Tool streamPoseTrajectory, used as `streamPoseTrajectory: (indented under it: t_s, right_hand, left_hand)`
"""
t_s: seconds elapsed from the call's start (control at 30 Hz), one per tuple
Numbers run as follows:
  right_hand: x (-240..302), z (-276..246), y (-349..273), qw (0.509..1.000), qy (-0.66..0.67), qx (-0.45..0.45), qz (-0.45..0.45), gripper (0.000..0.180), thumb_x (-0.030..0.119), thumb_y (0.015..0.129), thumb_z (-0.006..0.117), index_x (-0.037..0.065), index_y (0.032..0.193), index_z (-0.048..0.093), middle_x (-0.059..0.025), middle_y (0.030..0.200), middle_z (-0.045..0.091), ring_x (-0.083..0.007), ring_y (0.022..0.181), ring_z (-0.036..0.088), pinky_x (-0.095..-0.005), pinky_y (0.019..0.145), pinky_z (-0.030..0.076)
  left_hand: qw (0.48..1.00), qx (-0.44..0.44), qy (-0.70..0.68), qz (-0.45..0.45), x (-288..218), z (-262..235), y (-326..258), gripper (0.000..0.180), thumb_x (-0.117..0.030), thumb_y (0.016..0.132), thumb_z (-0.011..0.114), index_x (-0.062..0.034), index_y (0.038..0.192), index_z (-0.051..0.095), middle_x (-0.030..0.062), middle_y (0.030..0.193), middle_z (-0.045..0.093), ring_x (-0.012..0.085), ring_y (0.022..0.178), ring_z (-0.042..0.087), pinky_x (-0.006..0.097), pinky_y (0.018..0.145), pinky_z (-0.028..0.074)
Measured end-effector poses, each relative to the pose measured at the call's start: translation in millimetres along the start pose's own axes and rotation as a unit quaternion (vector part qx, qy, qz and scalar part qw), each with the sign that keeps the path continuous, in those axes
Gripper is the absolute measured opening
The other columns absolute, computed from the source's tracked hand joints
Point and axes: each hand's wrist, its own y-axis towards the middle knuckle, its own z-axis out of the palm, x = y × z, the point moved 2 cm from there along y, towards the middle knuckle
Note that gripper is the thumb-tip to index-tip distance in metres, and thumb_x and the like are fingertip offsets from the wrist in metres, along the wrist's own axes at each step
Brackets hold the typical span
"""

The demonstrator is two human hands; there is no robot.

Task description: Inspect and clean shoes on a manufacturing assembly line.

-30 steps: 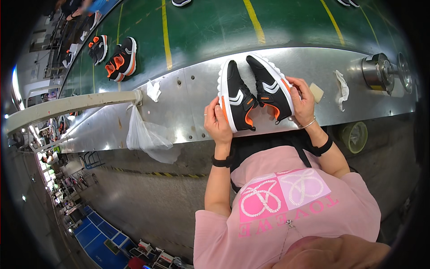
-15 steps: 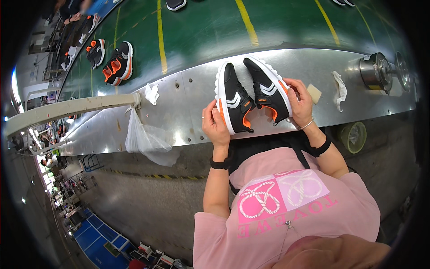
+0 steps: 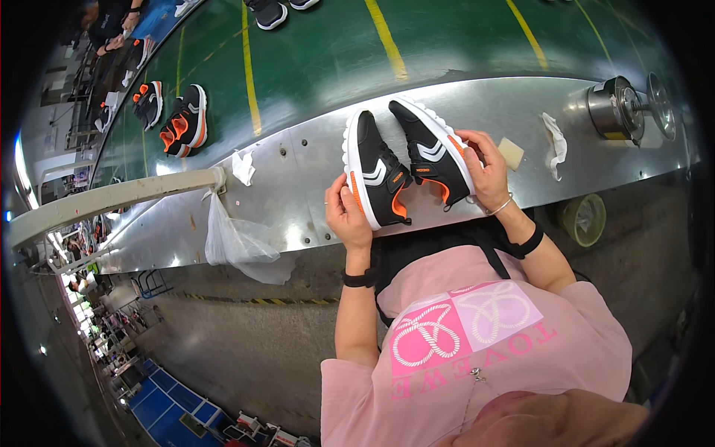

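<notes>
My left hand (image 3: pixel 348 214) grips the heel side of a black sneaker (image 3: pixel 372 175) with a white sole, white chevrons and an orange lining. A matching sneaker (image 3: pixel 428 145) is held by my right hand (image 3: pixel 485 170), its fingers round the outer sole near the heel. Both shoes point away from me over the metal ledge, tilted with their inner sides together at the straps and their toes apart. The undersides of the soles are hidden. Beside my right hand lies a small cream-coloured block (image 3: pixel 509 154).
Beyond the metal ledge (image 3: pixel 298 190) runs a green conveyor belt (image 3: pixel 320 67) bearing more sneakers (image 3: pixel 186 123). A metal pot (image 3: pixel 614 112) and a crumpled white cloth (image 3: pixel 554 145) sit at right. A plastic bag (image 3: pixel 234 235) hangs from a beige bar (image 3: pixel 134 192). Below stands a green bin (image 3: pixel 583 221).
My view has shifted slightly, so the ledge and held shoes appear a little further left. Sneakers on the belt have changed position, with more showing at the top. Both hands keep their hold.
</notes>
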Motion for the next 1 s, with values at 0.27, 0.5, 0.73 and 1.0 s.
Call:
streamPoseTrajectory:
  t_s: [0.27,0.5,0.73,1.0]
  right_hand:
    - [-3,-1,0,1.0,0.0,0.019,0.022,0.028,0.015,0.097,0.058,0.002,0.121,0.063,-0.0108,0.113,0.064,-0.0196,0.097,0.062,-0.0299,0.088,0.049]
    - [3,-2,1,0.994,0.045,0.071,0.07,0.036,0.021,0.097,0.061,0.004,0.129,0.061,-0.0144,0.123,0.065,-0.0234,0.112,0.063,-0.0323,0.098,0.047]
    - [0,-10,-6,0.987,-0.074,0.091,-0.108,0.042,0.015,0.087,0.067,0.004,0.128,0.062,-0.0178,0.132,0.062,-0.0335,0.119,0.06,-0.0376,0.1,0.047]
    - [-4,-11,-9,0.988,-0.056,0.088,-0.118,0.042,0.015,0.087,0.067,0.003,0.127,0.062,-0.0195,0.132,0.061,-0.0353,0.12,0.059,-0.039,0.101,0.047]
  left_hand:
    - [1.0,0.018,-0.012,-0.016,5,-1,3,0.036,-0.023,0.105,0.047,0.005,0.125,0.058,0.0111,0.115,0.065,0.0162,0.103,0.06,0.029,0.092,0.047]
    - [0.994,0.095,-0.029,-0.053,-7,4,5,0.047,-0.023,0.097,0.062,0.003,0.135,0.052,0.0134,0.123,0.061,0.0197,0.108,0.06,0.032,0.095,0.046]
    - [0.987,0.126,0.065,0.081,-14,-3,-2,0.061,-0.03,0.088,0.074,0.0007,0.136,0.051,0.0178,0.124,0.06,0.029,0.112,0.06,0.038,0.096,0.046]
    - [0.984,0.125,0.075,0.105,-15,-5,-6,0.061,-0.028,0.088,0.075,0.0004,0.136,0.051,0.0188,0.129,0.058,0.0303,0.113,0.06,0.037,0.097,0.046]
